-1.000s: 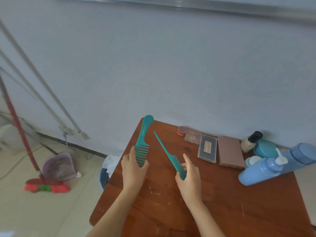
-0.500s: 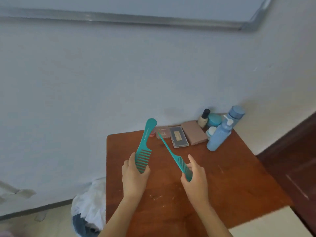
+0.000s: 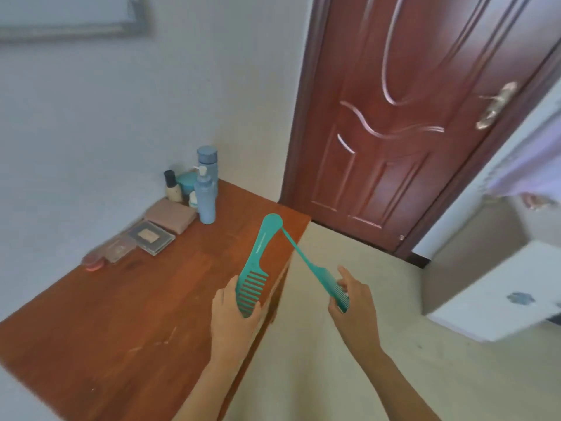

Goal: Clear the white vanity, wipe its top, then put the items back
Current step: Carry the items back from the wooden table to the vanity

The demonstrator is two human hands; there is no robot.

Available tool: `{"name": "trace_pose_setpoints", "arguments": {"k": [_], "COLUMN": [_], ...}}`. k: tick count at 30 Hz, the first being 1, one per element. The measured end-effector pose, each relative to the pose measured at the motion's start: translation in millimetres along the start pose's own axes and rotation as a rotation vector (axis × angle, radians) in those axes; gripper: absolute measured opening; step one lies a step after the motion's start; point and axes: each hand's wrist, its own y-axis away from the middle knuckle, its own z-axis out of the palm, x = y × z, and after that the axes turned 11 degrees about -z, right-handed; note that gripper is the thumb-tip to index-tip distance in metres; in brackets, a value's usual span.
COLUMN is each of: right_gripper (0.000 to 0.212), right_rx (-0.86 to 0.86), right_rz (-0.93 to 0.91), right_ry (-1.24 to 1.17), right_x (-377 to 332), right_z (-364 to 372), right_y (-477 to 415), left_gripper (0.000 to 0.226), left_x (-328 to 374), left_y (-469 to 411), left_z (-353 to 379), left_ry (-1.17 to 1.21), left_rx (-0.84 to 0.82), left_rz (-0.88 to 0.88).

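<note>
The view swings right compared with a second ago: a dark red door (image 3: 403, 123) and a white cabinet (image 3: 498, 287) now show. The right hand (image 3: 353, 302) with its tail comb (image 3: 315, 273) now hangs past the bench (image 3: 127, 314) edge, over the floor; the left hand (image 3: 233, 311) with the wide-tooth comb (image 3: 258, 262) sits at that edge.

Faint lettering along the wide-tooth comb (image 3: 258, 262) handle (too blurred to read).

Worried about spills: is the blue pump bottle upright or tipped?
Upright. The blue pump bottle stands on its base on the wooden table, pump head on top.
</note>
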Motion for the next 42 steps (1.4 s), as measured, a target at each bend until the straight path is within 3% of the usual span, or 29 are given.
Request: {"name": "trace_pose_setpoints", "arguments": {"k": [10, 20, 27, 32, 42], "right_gripper": [0.059, 0.057, 0.057, 0.056, 0.058], "right_rx": [0.211, 0.447, 0.56, 0.569, 0.586], "right_rz": [0.285, 0.378, 0.445, 0.411, 0.339], "right_ry": [0.053, 0.179, 0.253, 0.312, 0.483], "right_x": [129.9, 255.9, 300.6, 324.8, 406.0], "right_z": [-132.3, -312.3, -368.9, -394.5, -479.3], "right_y": [103.4, 206.0, 248.3, 241.5, 153.2], "left_gripper": [0.058, 0.042, 0.024, 0.034, 0.023], "left_x": [81.4, 162.6, 215.2, 250.0, 351.5], "left_y": [108.2, 257.6, 307.1, 314.0, 276.4], "left_z": [136.8, 282.7, 343.3, 383.3, 487.4], "left_ry": [-0.055, -0.016, 0.045, 0.132, 0.288], "left_rx": [-0.29, -0.528, -0.628, -0.697, -0.719], "left_rz": [0.206, 0.385, 0.482, 0.453, 0.445]}}
